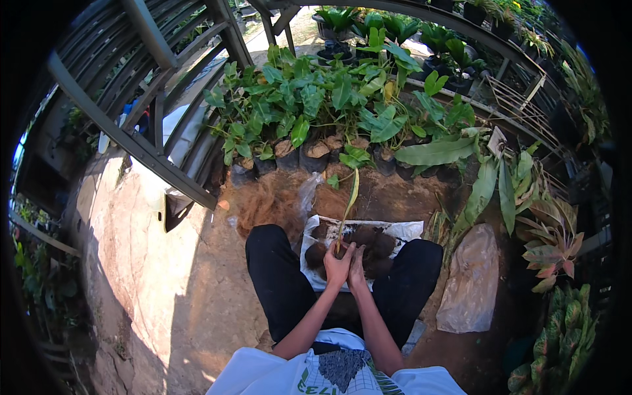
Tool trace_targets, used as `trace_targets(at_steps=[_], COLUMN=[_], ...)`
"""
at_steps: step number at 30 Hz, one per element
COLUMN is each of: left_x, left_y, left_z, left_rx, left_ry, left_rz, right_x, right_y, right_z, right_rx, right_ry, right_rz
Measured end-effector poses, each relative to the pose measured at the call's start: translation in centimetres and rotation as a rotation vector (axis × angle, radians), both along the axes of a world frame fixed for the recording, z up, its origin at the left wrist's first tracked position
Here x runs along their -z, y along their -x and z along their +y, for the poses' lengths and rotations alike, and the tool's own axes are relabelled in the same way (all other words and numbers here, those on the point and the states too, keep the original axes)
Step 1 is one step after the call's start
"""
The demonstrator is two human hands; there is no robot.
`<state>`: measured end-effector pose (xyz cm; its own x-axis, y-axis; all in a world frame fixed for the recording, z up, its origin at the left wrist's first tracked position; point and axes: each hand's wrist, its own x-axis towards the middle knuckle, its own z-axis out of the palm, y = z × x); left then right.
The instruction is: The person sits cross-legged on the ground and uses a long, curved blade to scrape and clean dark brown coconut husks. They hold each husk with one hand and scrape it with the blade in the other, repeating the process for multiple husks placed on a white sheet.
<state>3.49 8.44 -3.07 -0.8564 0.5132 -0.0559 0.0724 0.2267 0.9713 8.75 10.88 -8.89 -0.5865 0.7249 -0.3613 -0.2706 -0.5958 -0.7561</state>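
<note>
Between my knees, my left hand [337, 261] and my right hand [357, 266] come together around the base of a slender plant cutting [351, 197]. Its long, yellow-edged leaf points up and away from me. What the palms enclose at its base is mostly hidden. Below the hands lies a white plastic sheet [409, 230] bearing several round, dark brown fibrous balls [382, 245] and dark crumbs. A heap of loose brown fibre [269, 205] rests on the ground beyond my left knee, with a strip of clear plastic [309, 190] beside it.
Leafy green plants in black grow bags [314, 157] stand in a row ahead. A slatted metal frame [133, 143] rises at left. At right lie a clear plastic bag [469, 281], long cut leaves [484, 190] and a reddish-leaved plant [553, 242]. Potted plants line the far side.
</note>
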Motion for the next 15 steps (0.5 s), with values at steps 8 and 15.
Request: trace_targets(at_steps=[8,15], left_x=[2.7,4.4], left_y=[5.2,6.2], left_z=[-1.4,-3.2], left_rx=[-0.083,-0.221], left_ry=[-0.179,-0.199], left_rz=[-0.519,-0.576], right_x=[0.5,4.2], right_y=[-0.7,-0.1], right_z=[3.4,3.5], right_rx=[0.357,0.021], right_ry=[-0.060,-0.554], right_rz=[-0.491,-0.871])
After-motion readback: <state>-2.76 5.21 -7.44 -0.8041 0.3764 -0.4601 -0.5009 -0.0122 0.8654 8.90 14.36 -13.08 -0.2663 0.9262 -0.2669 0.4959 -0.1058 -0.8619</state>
